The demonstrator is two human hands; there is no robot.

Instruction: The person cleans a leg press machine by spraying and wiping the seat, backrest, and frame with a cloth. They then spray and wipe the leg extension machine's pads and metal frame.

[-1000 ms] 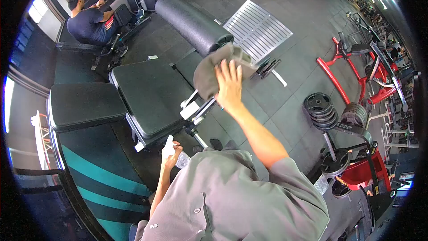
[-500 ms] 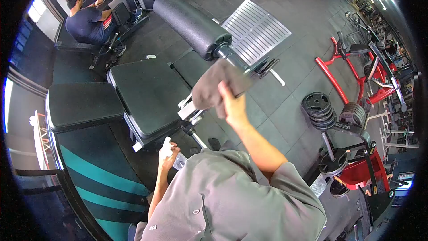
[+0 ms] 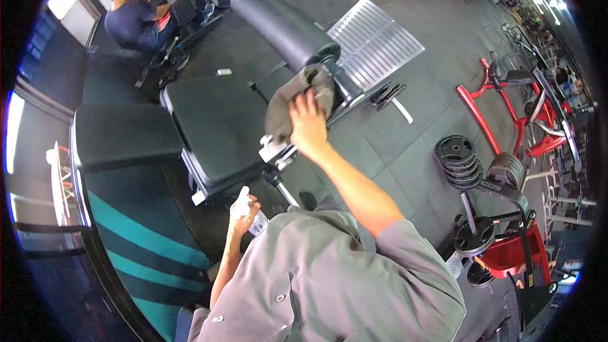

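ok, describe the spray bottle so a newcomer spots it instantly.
Start at the grey shirt filling the bottom centre. Beside its upper left, below the larger black bench pad, find the left hand. The spray bottle it holds has a white top and clear body, unlike the dark, soft cloth under the right hand.

A gym; stacked weight plates, a padded bench (black) and red-framed equipment.

Right arm outstretched, right hand palm-down, left hand curled low
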